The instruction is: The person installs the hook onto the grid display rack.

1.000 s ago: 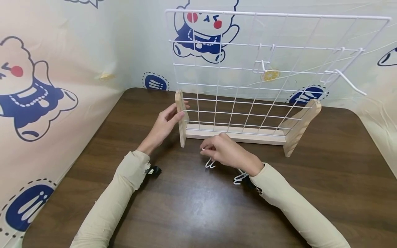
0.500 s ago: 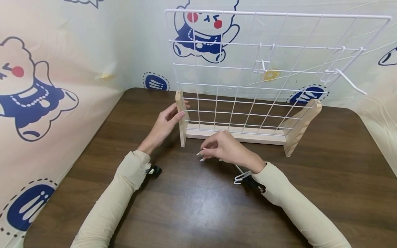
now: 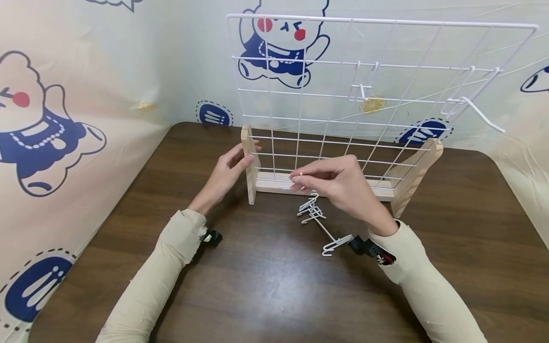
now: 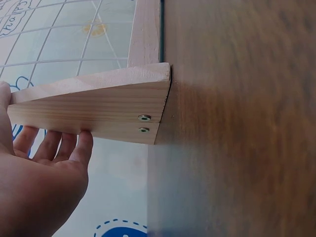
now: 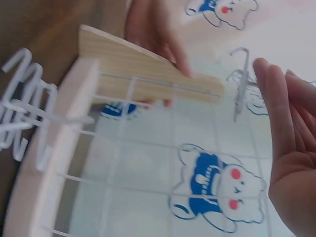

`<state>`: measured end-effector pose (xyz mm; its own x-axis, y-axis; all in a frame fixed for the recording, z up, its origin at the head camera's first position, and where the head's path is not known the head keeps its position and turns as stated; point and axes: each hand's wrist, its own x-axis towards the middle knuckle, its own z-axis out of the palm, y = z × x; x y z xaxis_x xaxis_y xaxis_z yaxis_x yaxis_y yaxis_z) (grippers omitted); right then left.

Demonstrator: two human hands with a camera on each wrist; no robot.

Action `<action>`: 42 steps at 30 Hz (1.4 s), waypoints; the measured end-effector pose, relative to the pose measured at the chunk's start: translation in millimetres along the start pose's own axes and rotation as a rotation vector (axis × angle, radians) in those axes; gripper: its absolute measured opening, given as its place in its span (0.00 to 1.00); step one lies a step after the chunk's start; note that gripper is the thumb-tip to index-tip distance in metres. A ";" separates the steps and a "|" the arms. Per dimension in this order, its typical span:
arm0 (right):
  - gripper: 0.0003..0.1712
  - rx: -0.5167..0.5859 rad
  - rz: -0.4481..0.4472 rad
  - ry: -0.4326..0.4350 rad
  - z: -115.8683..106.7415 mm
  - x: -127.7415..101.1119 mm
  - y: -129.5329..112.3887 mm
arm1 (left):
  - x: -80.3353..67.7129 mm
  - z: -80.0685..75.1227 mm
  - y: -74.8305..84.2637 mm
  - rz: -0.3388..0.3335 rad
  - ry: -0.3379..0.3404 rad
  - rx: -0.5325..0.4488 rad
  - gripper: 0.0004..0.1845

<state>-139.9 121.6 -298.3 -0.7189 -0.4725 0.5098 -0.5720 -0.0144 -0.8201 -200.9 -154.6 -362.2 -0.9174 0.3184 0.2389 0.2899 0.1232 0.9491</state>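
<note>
My left hand (image 3: 229,166) grips the left wooden side panel (image 3: 250,188) of a white wire grid rack (image 3: 381,21), thumb in front and fingers behind. In the left wrist view, the fingertips lie along that panel's outer face. My right hand (image 3: 339,183) is raised in front of the rack's lower part. Between its thumb and fingertips it pinches a white wire hook (image 5: 242,84), best seen in the right wrist view. Several more white hooks (image 3: 328,232) lie in a loose pile on the table just below that hand.
A hook (image 3: 362,91) hangs near the middle of the upper grid and another hook (image 3: 484,116) at its right edge. A wooden crossbar (image 3: 268,185) joins the side panels. The brown table (image 3: 266,295) meets a printed cloth backdrop (image 3: 171,62).
My right hand has lifted from the hook pile with one hook, moving up and to the right towards the grid. The pile is now uncovered. My left hand has stayed on the panel.
</note>
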 end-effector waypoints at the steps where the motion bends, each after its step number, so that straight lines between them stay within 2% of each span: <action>1: 0.08 -0.017 -0.038 0.032 -0.5 1.5 -3.1 | -0.4 -0.5 -0.2 -0.001 0.000 0.000 0.22; 8: 0.06 -0.034 -0.274 0.221 15.4 27.4 -27.9 | -2.4 -0.9 -0.1 -0.024 0.014 0.010 0.22; 12: 0.04 -0.077 -0.353 0.266 22.0 45.2 -38.4 | -1.7 1.6 -0.6 -0.040 0.013 0.006 0.22; 17: 0.03 -0.187 -0.423 0.348 17.2 54.7 -37.9 | 0.6 4.4 -1.1 -0.024 -0.002 -0.010 0.21; 23: 0.02 -0.249 -0.434 0.422 9.9 54.6 -21.9 | 1.7 3.5 -0.5 -0.010 -0.006 -0.008 0.22; 33: 0.03 -0.240 -0.419 0.422 24.0 63.7 2.2 | -1.2 0.0 -1.4 -0.032 0.010 -0.009 0.22; 42: 0.01 -0.209 -0.370 0.433 37.4 62.7 21.0 | -0.4 -0.5 0.5 -0.011 -0.002 -0.011 0.22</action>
<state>-182.2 58.7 -293.3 -0.5275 -0.0672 0.8469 -0.8488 0.0851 -0.5219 -200.5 -155.1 -361.6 -0.9199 0.3188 0.2282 0.2768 0.1160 0.9539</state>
